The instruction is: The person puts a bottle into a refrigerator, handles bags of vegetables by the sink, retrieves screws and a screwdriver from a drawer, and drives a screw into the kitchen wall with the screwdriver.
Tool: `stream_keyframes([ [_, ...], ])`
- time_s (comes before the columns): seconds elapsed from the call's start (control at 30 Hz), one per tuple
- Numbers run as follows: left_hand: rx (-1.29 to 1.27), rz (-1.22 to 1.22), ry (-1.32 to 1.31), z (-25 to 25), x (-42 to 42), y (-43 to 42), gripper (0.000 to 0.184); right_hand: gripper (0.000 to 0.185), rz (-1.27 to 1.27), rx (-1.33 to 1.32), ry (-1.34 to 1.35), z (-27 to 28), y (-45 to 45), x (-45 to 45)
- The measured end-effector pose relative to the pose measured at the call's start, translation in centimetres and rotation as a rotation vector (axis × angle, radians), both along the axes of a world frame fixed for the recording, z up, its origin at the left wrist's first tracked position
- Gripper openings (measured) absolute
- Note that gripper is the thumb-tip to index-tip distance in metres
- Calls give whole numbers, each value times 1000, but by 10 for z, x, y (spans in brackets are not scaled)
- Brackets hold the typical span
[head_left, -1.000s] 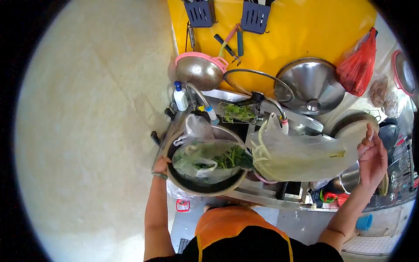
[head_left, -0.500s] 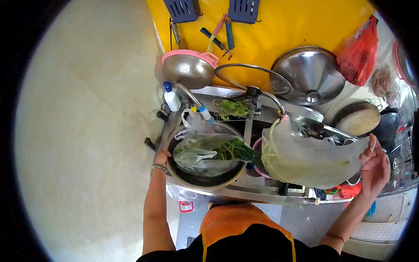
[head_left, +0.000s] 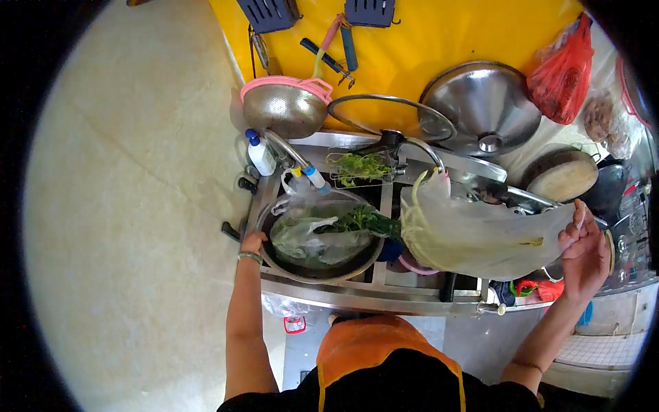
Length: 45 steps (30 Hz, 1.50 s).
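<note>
My left hand (head_left: 253, 242) grips the left rim of a round metal basin (head_left: 322, 279) set in the sink. Inside the basin lies a clear plastic bag (head_left: 319, 246) with leafy greens (head_left: 360, 218) showing at its opening. Out to the right, my right hand (head_left: 583, 257) pinches one end of a translucent plastic bag (head_left: 480, 237), which is stretched sideways. The bag's other end reaches up near the curved faucet (head_left: 429, 152). A small brownish bit shows on the bag near my right hand. Part of a pink basin (head_left: 417, 266) shows beneath it.
Behind the sink are a pink-rimmed colander (head_left: 285, 110), a glass lid (head_left: 391, 117) and a large steel lid (head_left: 480, 110). A wire rack holds green leaves (head_left: 360, 168). A blue-capped white bottle (head_left: 261, 156) stands at left. A red bag (head_left: 563, 79) hangs at upper right.
The whole view has shifted slightly, so the background sits further left and up. Both hands keep their holds. The stretched bag looks a little flatter at its left end.
</note>
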<state>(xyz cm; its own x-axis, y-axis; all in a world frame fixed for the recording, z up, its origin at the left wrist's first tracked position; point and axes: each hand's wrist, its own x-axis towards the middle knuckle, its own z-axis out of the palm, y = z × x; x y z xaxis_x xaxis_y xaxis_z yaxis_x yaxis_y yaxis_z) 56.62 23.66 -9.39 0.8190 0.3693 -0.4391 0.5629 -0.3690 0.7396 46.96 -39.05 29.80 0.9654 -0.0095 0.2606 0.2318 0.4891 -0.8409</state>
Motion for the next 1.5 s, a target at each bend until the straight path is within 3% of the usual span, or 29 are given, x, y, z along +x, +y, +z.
stream_keyframes([
  [0.1, -58, 120, -82, -13, 1, -1, 22, 72, 37, 12, 6, -1, 4, 4],
  [0.17, 30, 26, -154, -50, 5, 14, 23, 72, 108, -9, 7, 0, 10, 8],
  [0.2, 165, -136, -187, -78, 7, 33, 25, 73, 147, -20, 7, 1, 13, 11],
  [0.27, 220, -133, -164, -95, 7, 38, 28, 75, 139, -36, 29, 1, 23, 14],
  [0.3, 141, 32, -109, -98, 11, 31, 29, 76, 135, -43, 41, 1, 30, 16],
  [0.37, 130, 102, -101, -96, 12, 28, 34, 79, 200, -46, 34, 3, 48, 23],
  [0.4, 198, 6, -146, -94, 10, 30, 38, 80, 231, -48, 28, 4, 58, 27],
  [0.47, 21, 180, -248, -53, 6, 5, 51, 83, 377, 10, 24, 7, 79, 37],
  [0.57, -182, 279, -222, -27, -1, -9, 55, 85, 494, 67, -21, 17, 123, 47],
  [0.67, -25, 226, -400, -69, -4, 6, 48, 82, 642, 101, -109, 33, 159, 55],
  [0.77, -46, 217, -401, 9, -43, -29, 42, 77, 764, 194, -181, 32, 186, 68],
  [0.8, -215, 293, -498, -14, -51, -23, 40, 76, 787, 234, -196, 25, 192, 74],
  [0.83, -388, 367, -585, -38, -64, -17, 38, 68, 733, 265, -148, 14, 200, 78],
  [0.9, -418, 423, -825, -35, -99, -33, 37, 49, 649, 220, -116, -25, 209, 93],
  [0.97, -333, 416, -654, -31, -143, -40, 34, 29, 602, 95, 17, -84, 216, 108],
  [1.0, -244, 368, -648, -23, -164, -51, 33, 29, 440, -388, -10, -104, 219, 103],
  [1.03, -153, 317, -645, -14, -185, -63, 32, 27, 431, -308, 212, -131, 223, 97],
  [1.17, -218, 343, -604, -9, -238, -88, 31, 30, 268, -610, 237, -249, 217, 88],
  [1.23, -247, 291, -542, -3, -256, -95, 32, 36, 81, -901, 223, -215, 208, 56],
  [1.27, -265, 290, -511, -17, -264, -93, 31, 38, -163, -953, 28, -243, 204, 49],
  [1.37, -271, 225, -385, -38, -273, -109, 29, 37, -299, -915, 127, -247, 181, 16],
  [1.4, -323, 79, -368, -53, -279, -105, 27, 32, -305, -707, 146, -259, 174, 5],
  [1.5, -375, -251, -486, -86, -289, -127, 24, 24, -340, -869, 222, -264, 149, -43],
])
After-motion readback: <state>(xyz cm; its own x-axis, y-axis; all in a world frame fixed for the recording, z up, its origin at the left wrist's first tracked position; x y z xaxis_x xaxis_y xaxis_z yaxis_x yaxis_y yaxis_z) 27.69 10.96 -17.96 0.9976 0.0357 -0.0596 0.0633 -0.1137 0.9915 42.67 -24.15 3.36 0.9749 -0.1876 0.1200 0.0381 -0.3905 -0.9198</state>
